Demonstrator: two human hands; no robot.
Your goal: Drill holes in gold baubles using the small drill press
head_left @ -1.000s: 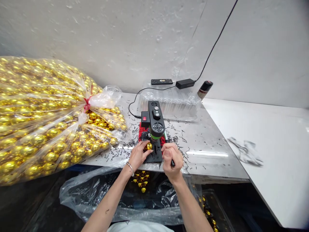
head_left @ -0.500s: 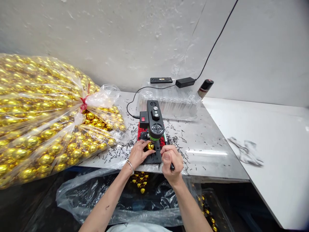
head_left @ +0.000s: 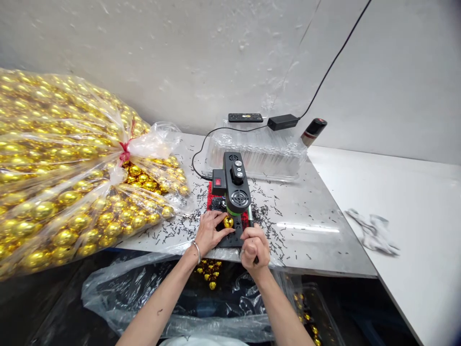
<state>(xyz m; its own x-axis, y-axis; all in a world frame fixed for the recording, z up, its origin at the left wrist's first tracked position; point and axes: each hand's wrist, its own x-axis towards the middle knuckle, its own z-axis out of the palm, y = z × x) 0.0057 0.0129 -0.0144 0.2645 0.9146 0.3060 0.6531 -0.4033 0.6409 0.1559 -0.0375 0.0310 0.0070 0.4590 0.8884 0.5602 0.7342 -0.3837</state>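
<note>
A black benchtop machine [head_left: 237, 185] with a red switch stands on the metal table, over a black base plate [head_left: 230, 239]. Under its head sits a shiny gold ball [head_left: 228, 221]. My left hand [head_left: 211, 232] pinches that ball between thumb and fingers. My right hand [head_left: 255, 246] is wrapped round the machine's lever [head_left: 251, 214], whose black grip pokes out below the fist. Small black pieces lie heaped on the red mat [head_left: 210, 194] behind the ball and scattered around the machine.
Large clear bags of gold balls [head_left: 68, 197] fill the left side. Behind the machine lie a clear plastic tray [head_left: 266, 166] and a power adapter [head_left: 283, 122]. A spray can [head_left: 313, 132] and gloves [head_left: 372, 231] are at right. An open plastic bag [head_left: 173, 319] hangs below the table edge.
The view has shifted slightly. My right fist and the lever grip have moved a little inward beside the machine. My left hand still holds the gold ball under the head.
</note>
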